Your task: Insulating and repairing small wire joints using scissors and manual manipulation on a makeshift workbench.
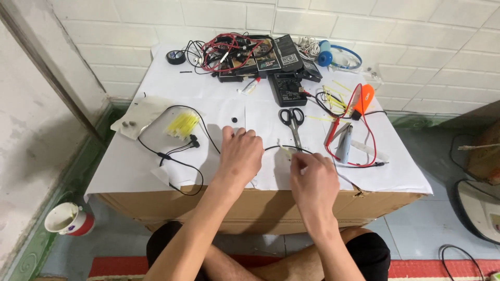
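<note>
A white sheet of paper over a brown cardboard box (260,200) fills the middle of the frame. At lower centre your left hand (240,155) rests knuckles-up on the paper, fingers curled; you cannot tell what it grips. Just right of it, your right hand (311,179) pinches its fingertips together on a thin black cable (275,148) arcing between both hands. Above the cable lie black-handled scissors (291,118); further up, a black multimeter (287,89).
</note>
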